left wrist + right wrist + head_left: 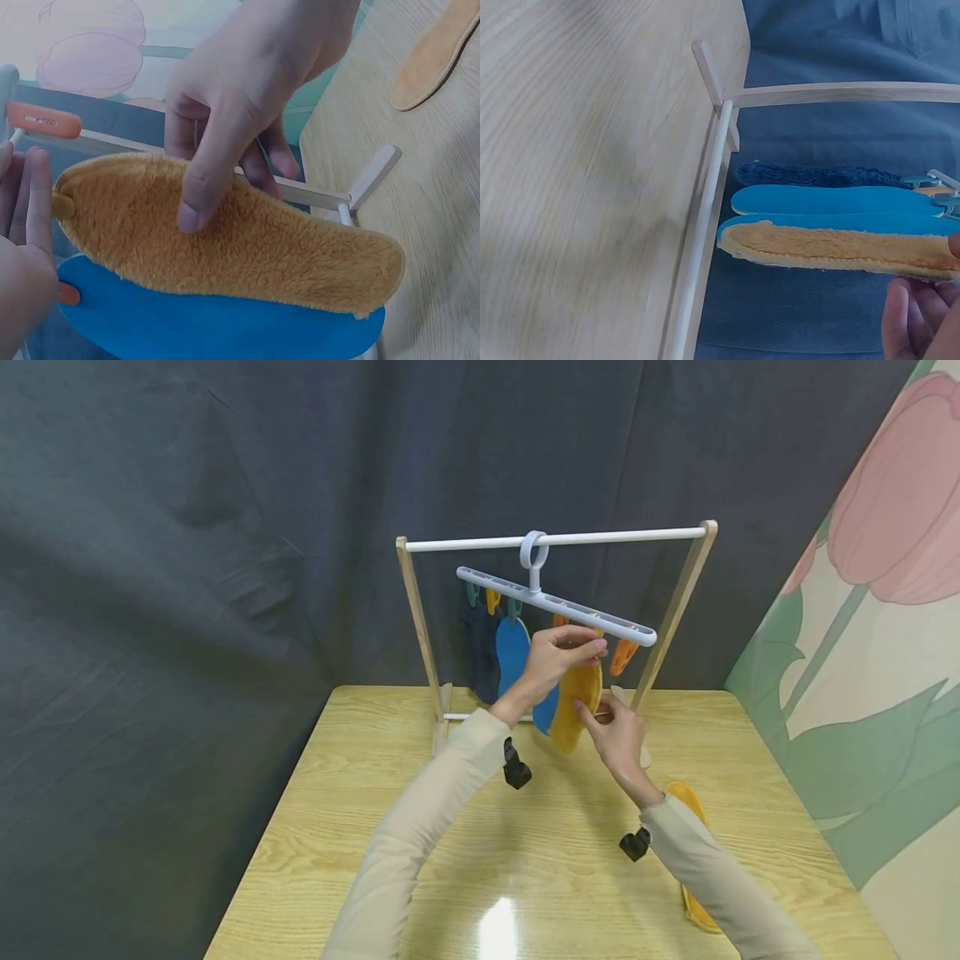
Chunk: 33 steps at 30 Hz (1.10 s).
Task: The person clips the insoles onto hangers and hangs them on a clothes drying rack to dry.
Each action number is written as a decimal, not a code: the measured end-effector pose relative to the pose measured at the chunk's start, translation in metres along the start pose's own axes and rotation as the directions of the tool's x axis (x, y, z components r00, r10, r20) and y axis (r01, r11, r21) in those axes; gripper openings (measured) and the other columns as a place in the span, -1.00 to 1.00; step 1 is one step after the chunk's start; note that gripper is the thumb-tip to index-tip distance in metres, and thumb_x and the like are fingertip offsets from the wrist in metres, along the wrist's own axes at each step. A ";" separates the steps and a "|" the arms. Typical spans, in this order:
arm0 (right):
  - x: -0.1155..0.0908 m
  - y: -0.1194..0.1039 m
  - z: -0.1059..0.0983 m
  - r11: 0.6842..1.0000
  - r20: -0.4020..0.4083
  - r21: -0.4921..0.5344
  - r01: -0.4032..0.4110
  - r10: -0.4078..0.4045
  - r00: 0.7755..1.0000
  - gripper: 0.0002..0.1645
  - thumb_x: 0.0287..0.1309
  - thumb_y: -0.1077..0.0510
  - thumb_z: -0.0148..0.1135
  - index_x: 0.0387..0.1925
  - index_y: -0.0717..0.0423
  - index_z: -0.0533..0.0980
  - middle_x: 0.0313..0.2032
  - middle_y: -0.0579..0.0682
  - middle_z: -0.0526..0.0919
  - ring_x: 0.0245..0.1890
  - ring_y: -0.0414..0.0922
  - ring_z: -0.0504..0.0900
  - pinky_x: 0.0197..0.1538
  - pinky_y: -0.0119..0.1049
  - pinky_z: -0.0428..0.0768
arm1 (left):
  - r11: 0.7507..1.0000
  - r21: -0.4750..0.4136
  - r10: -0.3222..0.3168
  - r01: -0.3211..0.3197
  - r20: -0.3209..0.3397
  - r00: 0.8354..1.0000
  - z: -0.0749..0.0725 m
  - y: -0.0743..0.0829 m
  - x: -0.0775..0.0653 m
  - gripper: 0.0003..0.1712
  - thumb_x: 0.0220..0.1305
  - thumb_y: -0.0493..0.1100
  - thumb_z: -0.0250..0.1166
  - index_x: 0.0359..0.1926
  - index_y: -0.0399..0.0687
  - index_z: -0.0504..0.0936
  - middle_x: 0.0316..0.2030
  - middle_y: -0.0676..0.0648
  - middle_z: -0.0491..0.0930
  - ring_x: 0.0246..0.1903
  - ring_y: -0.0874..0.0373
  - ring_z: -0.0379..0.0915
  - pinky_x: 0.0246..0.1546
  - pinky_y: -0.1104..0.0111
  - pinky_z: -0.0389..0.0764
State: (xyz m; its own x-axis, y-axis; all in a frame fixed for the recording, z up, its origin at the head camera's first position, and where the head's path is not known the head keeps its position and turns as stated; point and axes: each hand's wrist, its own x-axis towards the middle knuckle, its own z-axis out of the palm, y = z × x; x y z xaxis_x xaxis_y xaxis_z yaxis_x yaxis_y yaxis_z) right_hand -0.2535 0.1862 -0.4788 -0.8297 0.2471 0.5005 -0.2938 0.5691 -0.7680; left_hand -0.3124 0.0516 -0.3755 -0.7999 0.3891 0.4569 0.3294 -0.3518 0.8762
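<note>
A fuzzy yellow insole (225, 240) hangs from the rack's light blue hanger (585, 612), with a yellow clip (64, 205) on its top end. My left hand (558, 658) pinches that clip just under the hanger bar, its fingers covering most of the clip. Lower down, my right hand (618, 739) holds the insole by its edge, the thumb lying on the fuzzy face. Right behind it hangs a blue insole (225, 322) on an orange clip (69, 294). Another blue insole (512, 652) and a dark blue fuzzy one (817, 175) hang farther left.
An unused orange clip (623, 656) dangles at the hanger's right end. The white rod (622, 536) and wooden posts (678, 602) of the rack surround the work. Another yellow insole (699, 906) lies on the wooden table (360, 827), partly beneath my right forearm.
</note>
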 end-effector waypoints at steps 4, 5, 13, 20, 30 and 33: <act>-0.003 0.003 0.000 1.000 0.009 -0.011 -0.014 0.014 1.000 -0.63 0.18 -0.01 0.43 -0.19 0.24 0.67 -0.41 0.13 0.74 -0.44 0.02 0.73 -0.47 -0.67 0.46 | 1.000 0.001 -0.003 0.003 0.013 1.000 0.004 -0.003 0.001 -0.77 0.25 -0.47 0.32 -0.07 -0.54 0.63 -0.21 -0.25 0.72 -0.27 -0.10 0.70 -0.15 0.10 0.72; -0.003 0.004 0.000 1.000 0.012 -0.007 -0.013 0.013 1.000 -0.63 0.18 0.00 0.43 -0.19 0.25 0.67 -0.41 0.14 0.74 -0.44 0.03 0.73 -0.47 -0.67 0.46 | 1.000 0.004 -0.009 0.009 0.014 1.000 0.005 -0.003 0.001 -0.77 0.26 -0.45 0.32 -0.08 -0.52 0.64 -0.20 -0.23 0.72 -0.28 -0.06 0.71 -0.15 0.12 0.72; -0.009 0.010 0.001 1.000 0.049 -0.024 -0.002 0.003 0.999 -0.66 0.22 -0.02 0.40 -0.31 0.22 0.63 -0.35 0.14 0.74 -0.39 0.05 0.74 -0.34 -0.21 0.70 | 0.995 0.074 -0.065 0.062 0.034 0.997 0.008 -0.008 -0.001 -0.71 0.37 -0.35 0.26 0.06 -0.44 0.61 -0.04 -0.23 0.67 -0.11 -0.22 0.64 -0.12 0.13 0.71; -0.012 0.011 0.004 1.000 0.046 -0.018 0.020 -0.019 0.999 -0.65 0.21 0.01 0.41 -0.22 0.26 0.62 -0.33 0.18 0.73 -0.37 0.09 0.74 -0.27 0.04 0.71 | 0.992 0.127 -0.029 0.022 0.057 0.998 0.016 -0.006 0.000 -0.67 0.40 -0.35 0.23 0.13 -0.41 0.59 0.07 -0.28 0.61 -0.13 -0.08 0.67 -0.14 0.10 0.72; -0.012 0.015 0.001 0.999 0.153 -0.046 0.020 -0.013 0.988 -0.66 0.24 0.04 0.38 -0.20 0.28 0.61 -0.32 0.19 0.74 -0.39 0.10 0.74 -0.33 0.00 0.73 | 0.983 0.182 -0.032 0.021 0.058 0.998 0.020 -0.009 0.003 -0.69 0.40 -0.33 0.23 0.10 -0.38 0.61 0.02 -0.24 0.65 -0.27 -0.04 0.69 -0.19 0.11 0.73; -0.012 0.016 -0.002 0.998 0.193 -0.060 0.016 -0.004 0.981 -0.66 0.24 0.04 0.39 -0.19 0.26 0.61 -0.31 0.18 0.74 -0.40 0.10 0.75 -0.36 -0.01 0.73 | 0.978 0.208 -0.032 0.019 0.055 0.998 0.021 -0.009 0.003 -0.72 0.39 -0.31 0.25 0.05 -0.37 0.64 -0.04 -0.22 0.67 -0.30 0.04 0.69 -0.24 0.16 0.74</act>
State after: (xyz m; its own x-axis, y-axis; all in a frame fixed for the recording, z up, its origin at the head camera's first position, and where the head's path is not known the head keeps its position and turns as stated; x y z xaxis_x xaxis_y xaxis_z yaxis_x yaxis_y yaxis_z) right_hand -0.2477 0.1941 -0.4964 -0.9044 0.0888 0.4174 -0.2782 0.6190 -0.7345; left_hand -0.3074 0.0734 -0.3784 -0.7808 0.4466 0.4368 0.4109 -0.1595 0.8976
